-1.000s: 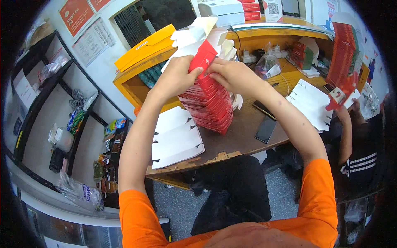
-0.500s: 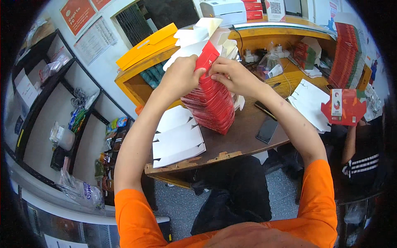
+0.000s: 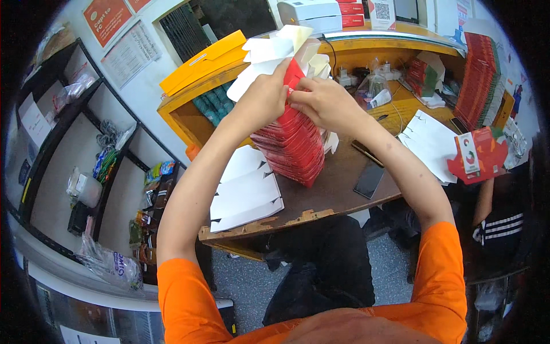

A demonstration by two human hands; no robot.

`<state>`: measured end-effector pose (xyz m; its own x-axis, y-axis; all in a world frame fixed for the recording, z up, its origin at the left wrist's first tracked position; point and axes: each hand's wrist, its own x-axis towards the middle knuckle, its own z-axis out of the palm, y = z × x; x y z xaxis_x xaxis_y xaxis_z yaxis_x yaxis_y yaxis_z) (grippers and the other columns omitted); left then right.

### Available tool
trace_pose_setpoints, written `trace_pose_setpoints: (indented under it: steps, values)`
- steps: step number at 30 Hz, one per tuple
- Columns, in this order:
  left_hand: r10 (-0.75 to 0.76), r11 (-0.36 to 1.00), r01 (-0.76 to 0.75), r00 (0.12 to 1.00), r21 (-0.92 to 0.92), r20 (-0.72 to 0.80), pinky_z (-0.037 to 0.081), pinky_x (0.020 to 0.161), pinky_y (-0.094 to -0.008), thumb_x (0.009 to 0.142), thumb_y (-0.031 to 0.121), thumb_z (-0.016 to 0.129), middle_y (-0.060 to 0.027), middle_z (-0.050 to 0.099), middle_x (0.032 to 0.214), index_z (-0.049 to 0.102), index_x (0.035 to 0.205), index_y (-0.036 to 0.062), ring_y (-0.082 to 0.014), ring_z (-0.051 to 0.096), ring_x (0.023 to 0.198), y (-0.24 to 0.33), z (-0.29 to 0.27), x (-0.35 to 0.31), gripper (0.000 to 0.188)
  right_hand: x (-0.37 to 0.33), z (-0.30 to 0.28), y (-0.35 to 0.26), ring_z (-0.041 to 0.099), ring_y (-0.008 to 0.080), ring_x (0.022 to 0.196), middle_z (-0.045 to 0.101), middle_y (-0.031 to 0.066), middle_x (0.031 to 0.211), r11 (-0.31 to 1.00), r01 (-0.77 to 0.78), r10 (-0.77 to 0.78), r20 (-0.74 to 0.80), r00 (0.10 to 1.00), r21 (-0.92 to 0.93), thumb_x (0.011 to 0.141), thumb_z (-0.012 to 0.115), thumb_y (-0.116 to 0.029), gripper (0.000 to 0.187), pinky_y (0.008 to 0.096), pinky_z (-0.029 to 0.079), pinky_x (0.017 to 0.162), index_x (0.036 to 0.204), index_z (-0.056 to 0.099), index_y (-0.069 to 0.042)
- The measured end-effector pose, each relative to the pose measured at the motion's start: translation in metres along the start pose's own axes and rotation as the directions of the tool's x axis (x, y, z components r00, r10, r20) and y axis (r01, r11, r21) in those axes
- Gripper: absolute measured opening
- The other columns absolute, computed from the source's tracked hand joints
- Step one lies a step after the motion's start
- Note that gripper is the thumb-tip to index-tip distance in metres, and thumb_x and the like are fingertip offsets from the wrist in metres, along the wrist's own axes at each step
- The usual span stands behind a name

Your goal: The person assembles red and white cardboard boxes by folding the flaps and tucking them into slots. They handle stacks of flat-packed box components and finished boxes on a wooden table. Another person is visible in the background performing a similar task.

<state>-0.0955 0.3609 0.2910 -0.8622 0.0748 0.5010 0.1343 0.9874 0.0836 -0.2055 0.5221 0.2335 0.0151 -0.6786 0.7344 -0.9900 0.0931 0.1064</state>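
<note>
A tall stack of folded red cartons [image 3: 292,150] with white flaps leans on the table. At its top, my left hand [image 3: 260,102] grips the left edge of the uppermost red carton [image 3: 294,72], its thumb toward the middle. My right hand [image 3: 325,102] is closed with bent fingers at the right side of that same carton, fingertips close to my left thumb. Both hands hide part of the carton. White die-cut card sheets [image 3: 246,192] lie left of the stack, below my left forearm.
A dark phone [image 3: 369,181] lies right of the stack. More white sheets [image 3: 427,140] lie farther right, where another person's arm [image 3: 484,200] holds up an unfolded red carton [image 3: 480,155]. A second red stack [image 3: 478,80] stands at far right. Black shelves [image 3: 86,109] line the left.
My hands have come closer together at the top carton. At the right, the other person's red carton has tilted and shifted slightly.
</note>
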Motion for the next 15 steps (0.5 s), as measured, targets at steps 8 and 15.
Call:
trace_pose_setpoints:
  steps: [8,15]
  values:
    - [0.098,0.984,-0.098,0.995,0.151,0.007,0.055,0.074,-0.0513,0.08,-0.004,0.061,-0.0317,0.067,0.087,0.038,0.146,-0.0081,-0.0457,0.068,0.082,-0.009,0.009,0.004,0.07,-0.003,0.008,0.018,0.06,0.0309,0.101,0.061,0.0097,0.105,0.992,-0.01,0.006,-0.036,0.999,-0.128,0.079,0.066,-0.002,0.034,0.0432,0.05,0.086,0.112,0.063,-0.01]
    - [0.084,0.983,-0.088,0.996,0.162,0.033,0.055,0.075,-0.0507,0.078,-0.007,0.059,-0.0302,0.068,0.091,0.04,0.145,-0.0064,-0.045,0.068,0.085,-0.006,0.004,0.002,0.07,-0.001,0.012,0.019,0.06,0.0331,0.102,0.061,0.0113,0.107,0.994,-0.057,0.055,-0.029,0.998,-0.09,0.076,0.064,0.004,0.042,0.044,0.051,0.087,0.115,0.063,-0.011]
